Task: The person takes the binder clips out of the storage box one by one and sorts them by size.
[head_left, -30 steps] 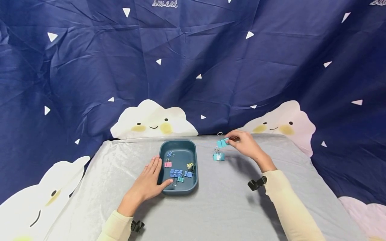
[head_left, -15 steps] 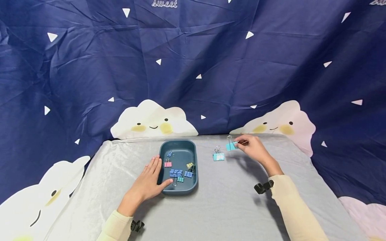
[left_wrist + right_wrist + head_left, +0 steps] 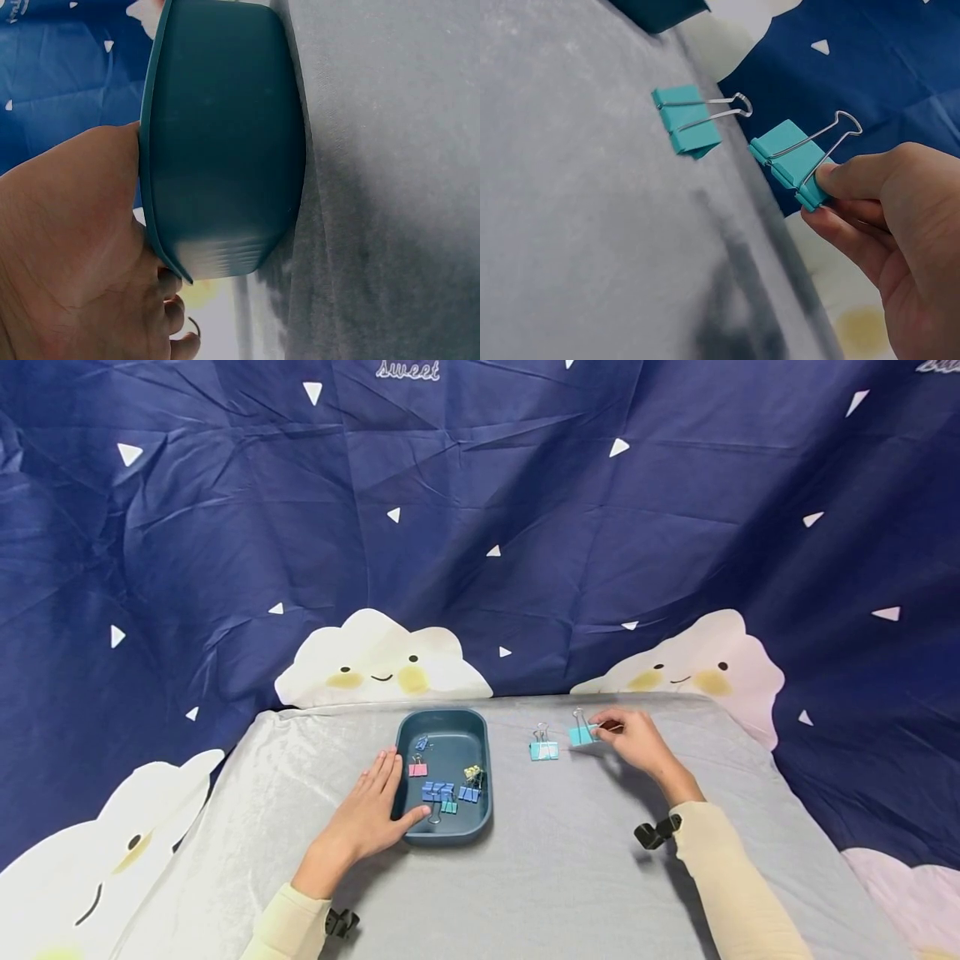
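right hand [image 3: 633, 739] pinches teal clip [image 3: 581, 735] beside second clip [image 3: 543, 750]; left hand [image 3: 371, 810] flat against tray [image 3: 442, 835].

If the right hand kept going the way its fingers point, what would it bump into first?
Probably the other teal clip on the cloth, just past the clip the right hand pinches; the tray lies farther on.

The teal tray [image 3: 225, 142] fills the left wrist view, its inside hidden behind its own wall — the clips it holds cannot be seen there. The left hand [image 3: 71, 255] is cut off by that frame's left and bottom edges. In the right wrist view, only a corner of the tray [image 3: 660, 11] shows — the rest lies outside the top edge.
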Motion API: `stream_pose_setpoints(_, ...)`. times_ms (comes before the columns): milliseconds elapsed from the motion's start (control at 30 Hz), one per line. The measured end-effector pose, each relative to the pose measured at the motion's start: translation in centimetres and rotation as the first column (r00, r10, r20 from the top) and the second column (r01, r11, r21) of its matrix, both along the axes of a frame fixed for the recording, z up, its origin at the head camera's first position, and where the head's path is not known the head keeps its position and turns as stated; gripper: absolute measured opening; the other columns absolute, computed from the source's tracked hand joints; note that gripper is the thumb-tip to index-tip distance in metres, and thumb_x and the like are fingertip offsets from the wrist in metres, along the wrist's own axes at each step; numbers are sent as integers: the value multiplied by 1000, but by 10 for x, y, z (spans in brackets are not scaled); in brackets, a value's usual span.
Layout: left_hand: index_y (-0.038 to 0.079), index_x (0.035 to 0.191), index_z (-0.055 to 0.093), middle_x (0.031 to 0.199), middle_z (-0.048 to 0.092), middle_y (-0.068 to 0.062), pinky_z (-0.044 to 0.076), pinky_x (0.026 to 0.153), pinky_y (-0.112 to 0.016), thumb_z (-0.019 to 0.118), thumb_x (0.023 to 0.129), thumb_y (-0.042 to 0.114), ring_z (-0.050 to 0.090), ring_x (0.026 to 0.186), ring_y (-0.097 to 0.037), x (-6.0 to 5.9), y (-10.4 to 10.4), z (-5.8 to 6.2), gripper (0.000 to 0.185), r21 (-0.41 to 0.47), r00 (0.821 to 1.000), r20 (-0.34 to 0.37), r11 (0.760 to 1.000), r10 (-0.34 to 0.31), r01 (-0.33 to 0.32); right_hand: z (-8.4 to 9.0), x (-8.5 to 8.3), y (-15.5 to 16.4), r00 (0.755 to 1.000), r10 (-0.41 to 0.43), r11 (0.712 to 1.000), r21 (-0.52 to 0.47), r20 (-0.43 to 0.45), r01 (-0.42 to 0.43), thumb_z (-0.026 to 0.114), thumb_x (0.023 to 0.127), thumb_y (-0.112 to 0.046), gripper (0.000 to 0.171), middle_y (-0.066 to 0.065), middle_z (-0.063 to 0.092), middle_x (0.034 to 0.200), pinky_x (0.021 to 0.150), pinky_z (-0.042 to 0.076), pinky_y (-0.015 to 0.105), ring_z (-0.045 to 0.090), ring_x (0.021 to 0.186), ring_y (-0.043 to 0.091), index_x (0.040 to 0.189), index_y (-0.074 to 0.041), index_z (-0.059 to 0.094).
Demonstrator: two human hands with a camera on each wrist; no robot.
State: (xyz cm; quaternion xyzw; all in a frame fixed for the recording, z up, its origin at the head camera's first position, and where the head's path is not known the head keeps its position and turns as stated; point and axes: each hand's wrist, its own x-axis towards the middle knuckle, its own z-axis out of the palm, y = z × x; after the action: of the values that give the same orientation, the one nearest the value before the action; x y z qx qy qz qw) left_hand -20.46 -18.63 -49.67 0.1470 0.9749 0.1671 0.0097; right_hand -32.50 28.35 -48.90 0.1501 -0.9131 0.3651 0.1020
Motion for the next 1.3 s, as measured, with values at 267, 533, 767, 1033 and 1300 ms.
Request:
stream_pose_setpoints(267,-4,168,20,179,13,-21,21,133,-60,59,100,67,13,167,-40,0,1,0,106,-4,1000,0,1000,-1,1,-17,1,7,998,-47,999,6,41,47,77,97,-7,16,17,81,106,83,60,38,76,94,32,112,-1,80)
stream_pose_setpoints(533,-3,169,18,179,11,-20,20,133,-59,57,100,69,11,167,-38,-2,0,-2,107,-13,1000,11,1000,3,-3,-31,-1,11,996,-74,997,14,55,73,77,97,-9,16,16,81,103,77,57,33,74,91,28,111,-3,80)
stream_pose_setpoints(767,-3,168,18,179,11,-20,20,133,-59,60,101,66,11,167,-39,-2,1,0,105,4,1000,14,1000,2,-2,-42,-2,10,994,-73,997,29,77,71,75,98,-8,14,16,80,104,80,57,35,74,93,26,110,-3,80)
stream_pose_setpoints(1033,-3,169,18,179,10,-20,20,134,-59,59,101,66,11,167,-39,-2,0,-1,105,-3,1000,18,1000,3,-3,-50,-5,7,994,-81,996,38,71,79,74,99,-9,18,19,79,108,84,59,43,73,97,32,114,0,79)
stream_pose_setpoints(1300,-2,169,18,179,11,-19,20,133,-59,60,101,66,10,167,-38,-2,1,-1,105,0,1000,22,1000,8,-8,-53,-7,7,993,-86,996,45,84,82,73,99,-10,20,20,79,107,82,57,39,72,94,30,115,1,77)
